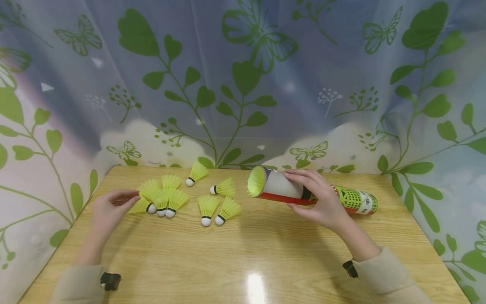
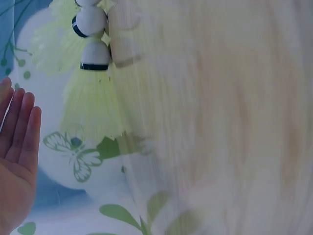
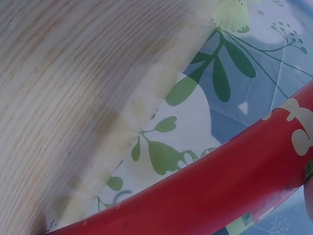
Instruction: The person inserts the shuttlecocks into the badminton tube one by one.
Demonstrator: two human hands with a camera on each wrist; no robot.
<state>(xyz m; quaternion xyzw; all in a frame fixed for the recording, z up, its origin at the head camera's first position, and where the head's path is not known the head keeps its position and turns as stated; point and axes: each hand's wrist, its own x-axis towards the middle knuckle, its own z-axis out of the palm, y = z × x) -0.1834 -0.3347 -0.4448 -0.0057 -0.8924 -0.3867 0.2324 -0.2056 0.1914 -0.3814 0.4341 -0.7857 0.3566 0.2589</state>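
My left hand (image 1: 114,209) reaches in at the left end of a loose group of yellow shuttlecocks (image 1: 178,200) with white heads. Its thumb and fingertips come close to the skirt of the leftmost shuttlecock (image 1: 141,206). In the left wrist view the fingers (image 2: 22,125) are straight, beside a shuttlecock skirt (image 2: 93,105). My right hand (image 1: 320,200) grips a red, grey and yellow-green shuttlecock tube (image 1: 279,185) around its middle. The tube lies sideways, its mouth turned left, where a yellow skirt (image 1: 256,181) shows. Its red side (image 3: 195,196) fills the lower right wrist view.
The wooden table (image 1: 212,261) meets a curtain (image 1: 243,105) printed with leaves and butterflies along its back and sides. Two shuttlecocks (image 1: 208,211) stand nearer the front of the group, and another (image 1: 224,187) lies on its side toward the tube.
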